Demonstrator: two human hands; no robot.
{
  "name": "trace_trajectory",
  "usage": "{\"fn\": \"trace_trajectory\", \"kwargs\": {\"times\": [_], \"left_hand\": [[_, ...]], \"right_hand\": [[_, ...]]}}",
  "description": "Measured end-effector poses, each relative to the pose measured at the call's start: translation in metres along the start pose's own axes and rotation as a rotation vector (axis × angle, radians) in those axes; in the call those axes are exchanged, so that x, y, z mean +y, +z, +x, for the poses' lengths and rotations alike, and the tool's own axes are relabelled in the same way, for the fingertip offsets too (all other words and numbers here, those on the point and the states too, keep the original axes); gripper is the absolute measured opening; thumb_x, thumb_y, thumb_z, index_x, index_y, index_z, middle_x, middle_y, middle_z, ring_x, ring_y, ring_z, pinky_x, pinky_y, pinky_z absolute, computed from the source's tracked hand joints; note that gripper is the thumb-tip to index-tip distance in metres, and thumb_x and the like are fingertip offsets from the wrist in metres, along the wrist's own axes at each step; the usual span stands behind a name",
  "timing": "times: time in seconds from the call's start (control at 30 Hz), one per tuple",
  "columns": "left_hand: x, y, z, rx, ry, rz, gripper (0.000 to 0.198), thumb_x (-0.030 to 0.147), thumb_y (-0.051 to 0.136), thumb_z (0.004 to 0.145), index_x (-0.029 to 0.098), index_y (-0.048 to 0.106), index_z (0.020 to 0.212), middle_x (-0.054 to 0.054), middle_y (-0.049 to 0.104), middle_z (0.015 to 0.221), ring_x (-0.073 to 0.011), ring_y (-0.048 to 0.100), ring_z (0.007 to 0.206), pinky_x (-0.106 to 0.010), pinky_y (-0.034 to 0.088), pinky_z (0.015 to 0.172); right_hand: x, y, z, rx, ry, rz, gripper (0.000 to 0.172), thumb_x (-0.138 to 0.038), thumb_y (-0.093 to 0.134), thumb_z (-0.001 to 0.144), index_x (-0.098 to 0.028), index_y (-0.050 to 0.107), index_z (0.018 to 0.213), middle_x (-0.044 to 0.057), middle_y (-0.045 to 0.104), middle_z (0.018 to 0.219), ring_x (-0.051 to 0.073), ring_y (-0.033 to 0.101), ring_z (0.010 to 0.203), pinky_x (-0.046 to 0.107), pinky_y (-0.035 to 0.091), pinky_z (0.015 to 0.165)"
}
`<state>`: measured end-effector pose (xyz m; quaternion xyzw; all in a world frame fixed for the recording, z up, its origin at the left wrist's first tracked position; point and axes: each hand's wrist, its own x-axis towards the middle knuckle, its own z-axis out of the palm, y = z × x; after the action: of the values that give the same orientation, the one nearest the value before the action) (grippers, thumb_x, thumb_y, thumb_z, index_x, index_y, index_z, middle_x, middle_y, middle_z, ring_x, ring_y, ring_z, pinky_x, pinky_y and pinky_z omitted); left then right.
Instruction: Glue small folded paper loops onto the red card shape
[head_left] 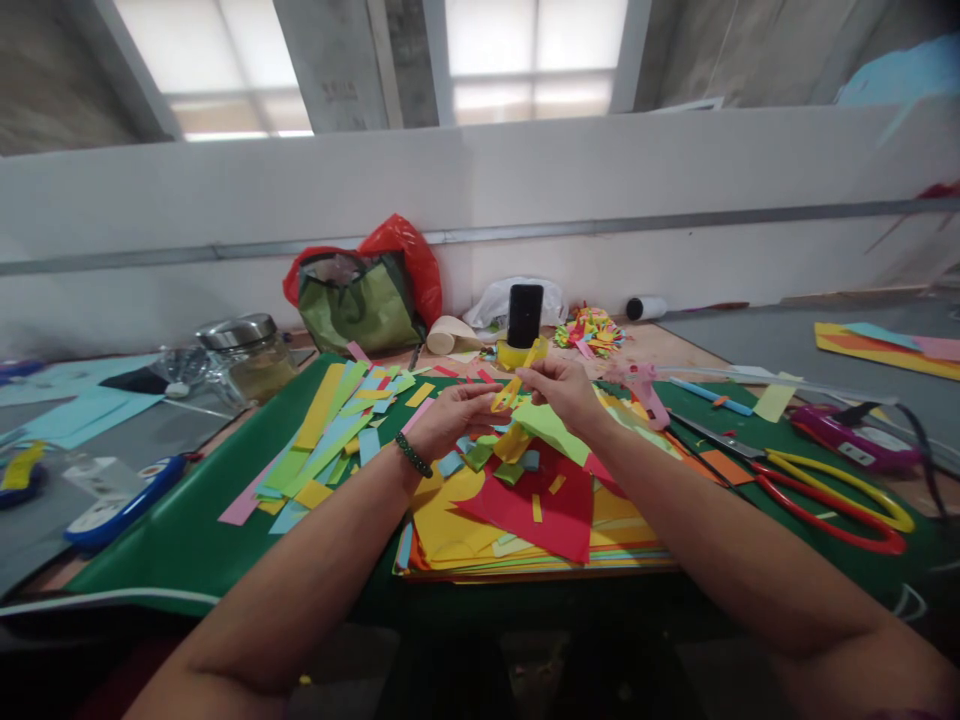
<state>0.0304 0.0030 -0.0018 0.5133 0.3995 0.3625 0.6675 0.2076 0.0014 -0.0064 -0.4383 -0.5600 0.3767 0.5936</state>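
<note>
A thin yellow looped strip [514,388] stretches between my two hands above the coloured paper. My left hand [454,418], with a dark beaded bracelet on the wrist, has its fingers pressed together at the strip's lower end. The upper part of the strip is pinched in my right hand [561,392]. Beneath them lie a red sheet [544,505] and small folded pieces in yellow, green and blue, on a stack of yellow sheets [450,520]. Long coloured paper strips [330,430] are spread to the left on a green mat [187,500].
Large scissors [832,490] with red and yellow handles lie right, near a pink glue gun [646,390] and a purple device [855,440]. A phone [525,315] stands behind my hands. A glass jar [251,360], bags [360,300] and a blue tool [127,502] are left.
</note>
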Motion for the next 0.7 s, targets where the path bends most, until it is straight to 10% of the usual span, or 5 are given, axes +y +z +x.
{"fn": "trace_trajectory", "kwargs": {"times": [0.13,0.43,0.7], "left_hand": [[0.0028,0.0035,-0.0017,0.024,-0.054,0.014,0.040,0.050,0.072,0.076,0.012,0.065,0.087,-0.012,0.075,0.083,-0.0179,0.071,0.068,-0.025,0.053,0.061],[-0.0048,0.0014,0.0024,-0.039,-0.047,0.071,0.052,0.042,0.093,0.038,0.012,0.063,0.068,-0.007,0.073,0.073,-0.0173,0.071,0.069,-0.022,0.048,0.061],[-0.0060,-0.0006,0.0015,-0.072,-0.041,0.097,0.053,0.043,0.093,0.040,0.013,0.066,0.074,-0.008,0.075,0.082,-0.0182,0.071,0.071,-0.022,0.046,0.060]], "right_hand": [[0.0007,0.0000,0.0001,0.023,-0.011,-0.013,0.041,-0.055,0.076,0.056,-0.017,0.061,0.059,-0.004,0.052,0.050,0.007,0.044,0.043,0.022,0.038,0.042],[-0.0001,0.0047,-0.0034,0.052,-0.043,-0.020,0.040,-0.053,0.075,0.058,-0.017,0.059,0.057,-0.004,0.051,0.050,0.008,0.045,0.043,0.023,0.040,0.044],[-0.0021,0.0079,-0.0073,0.040,-0.095,-0.066,0.042,-0.057,0.073,0.061,-0.018,0.059,0.059,-0.003,0.051,0.049,0.010,0.046,0.045,0.025,0.039,0.045]]}}
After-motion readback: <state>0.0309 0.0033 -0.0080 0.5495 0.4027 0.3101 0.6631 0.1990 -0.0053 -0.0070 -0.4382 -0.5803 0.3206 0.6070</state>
